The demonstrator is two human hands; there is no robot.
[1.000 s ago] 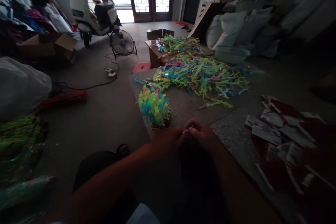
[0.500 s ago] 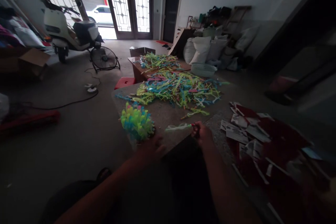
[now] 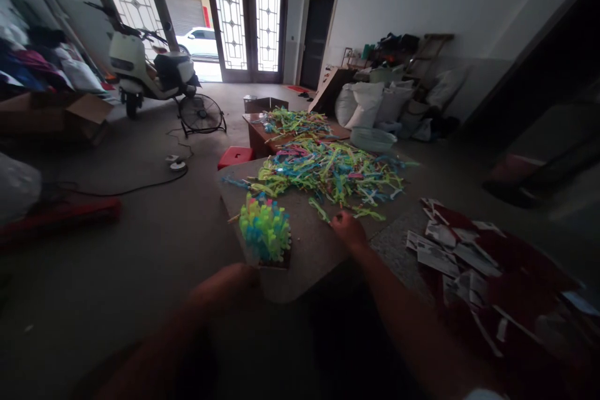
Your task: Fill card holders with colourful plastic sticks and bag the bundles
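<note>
My right hand (image 3: 347, 229) reaches over the grey table (image 3: 309, 250), fingers pinched on a thin green strip (image 3: 320, 210) at the near edge of a big heap of green, blue and pink strips (image 3: 328, 170). My left hand (image 3: 229, 281) hangs low beside the table's near left corner, dark and blurred; I cannot make out its fingers. A bundle of upright green and blue strips (image 3: 265, 231) stands between the hands, closer to the left one.
Red and white paper cards (image 3: 469, 256) lie scattered at the right. A second low table (image 3: 262, 131) with more strips stands behind, a red stool (image 3: 235, 156) beside it. A floor fan (image 3: 201, 114), scooter (image 3: 145, 72), cable (image 3: 131, 189), sacks (image 3: 370, 103) and cardboard box (image 3: 60, 114) surround.
My hands were together at the table edge, then parted. The right hand moved forward to the heap with a strip; the left dropped back off the table. The view tilted up.
</note>
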